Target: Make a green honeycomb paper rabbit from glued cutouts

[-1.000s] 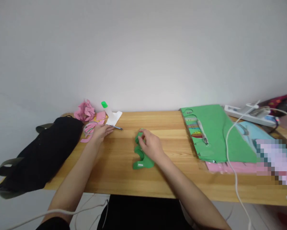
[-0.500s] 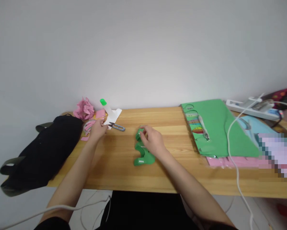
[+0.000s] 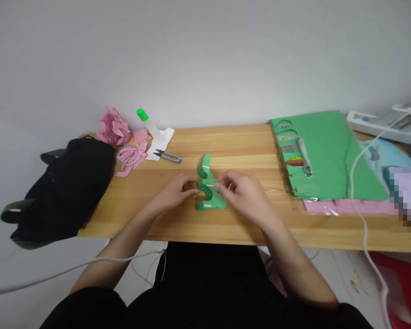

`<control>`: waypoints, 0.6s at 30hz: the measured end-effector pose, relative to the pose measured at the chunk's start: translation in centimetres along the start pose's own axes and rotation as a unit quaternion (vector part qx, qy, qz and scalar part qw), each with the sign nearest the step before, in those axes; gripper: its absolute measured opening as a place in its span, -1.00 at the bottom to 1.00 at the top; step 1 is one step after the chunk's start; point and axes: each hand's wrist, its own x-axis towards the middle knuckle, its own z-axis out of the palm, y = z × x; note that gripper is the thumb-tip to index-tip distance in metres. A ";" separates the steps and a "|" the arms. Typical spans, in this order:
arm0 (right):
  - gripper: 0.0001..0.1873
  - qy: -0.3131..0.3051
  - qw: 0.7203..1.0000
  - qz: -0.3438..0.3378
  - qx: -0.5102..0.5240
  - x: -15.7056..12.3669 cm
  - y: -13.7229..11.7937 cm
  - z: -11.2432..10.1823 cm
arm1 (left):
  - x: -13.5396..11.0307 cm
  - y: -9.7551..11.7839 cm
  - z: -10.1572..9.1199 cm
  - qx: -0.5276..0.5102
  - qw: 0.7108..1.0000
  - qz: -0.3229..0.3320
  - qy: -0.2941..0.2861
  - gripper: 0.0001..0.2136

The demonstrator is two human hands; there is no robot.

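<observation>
A green paper cutout (image 3: 217,202) with wavy, curved arms lies on the table in front of me. Short white strips, perhaps tape, run across several of its parts, and darker green layers show along its inner curves. My right hand (image 3: 242,194) is at its right edge, thumb and forefinger pinched over the paper by the middle strip. On the other side, my left hand (image 3: 176,191) has its thumb and fingers apart, the tips close to the cutout's left edge. Left of the cutout and farther back lie blue thread snips (image 3: 169,156).
Back left are a glue stick (image 3: 146,121) with a green cap, white paper (image 3: 162,141), crumpled pink paper (image 3: 113,128), a tape roll (image 3: 127,156) and pink scraps. A black bag (image 3: 68,187) sits at left. Green sheets (image 3: 328,151) and a white cable (image 3: 358,201) are on the right.
My left hand has come away from the tape roll and scraps to the cutout's left side. My right hand has shifted to the cutout's right edge, uncovering its upper part. The view has tilted down.
</observation>
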 end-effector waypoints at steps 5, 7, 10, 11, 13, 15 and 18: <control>-0.61 -0.029 0.972 -0.162 -0.167 -3.0 -1.1 4.4 | 0.4 -0.7 -0.1 -0.007 1.000 0.017 -0.005 -0.88; -0.75 -0.037 0.958 -0.176 -0.223 -2.9 -1.1 5.5 | 0.4 -0.7 -0.1 -0.012 1.000 0.014 -0.005 -0.83; -0.87 -0.043 0.945 -0.183 -0.266 -2.0 -0.8 5.8 | 0.2 -0.7 -0.1 -0.020 1.000 0.005 -0.008 -0.81; -0.87 -0.048 0.943 -0.189 -0.269 -1.7 -0.6 5.7 | 0.1 -0.7 -0.2 -0.031 0.999 -0.003 -0.011 -0.82; -0.89 -0.069 0.942 -0.198 -0.261 -1.1 -0.4 5.2 | 0.0 -0.7 -0.3 -0.080 0.996 -0.035 -0.021 -0.83; -0.94 -0.092 0.948 -0.198 -0.232 -0.7 -0.1 4.3 | -0.2 -0.6 -0.6 -0.139 0.987 -0.074 -0.035 -0.83; -0.89 -0.121 0.964 -0.196 -0.134 0.1 0.3 2.4 | -0.4 -0.2 -0.7 -0.227 0.959 -0.160 -0.061 -0.72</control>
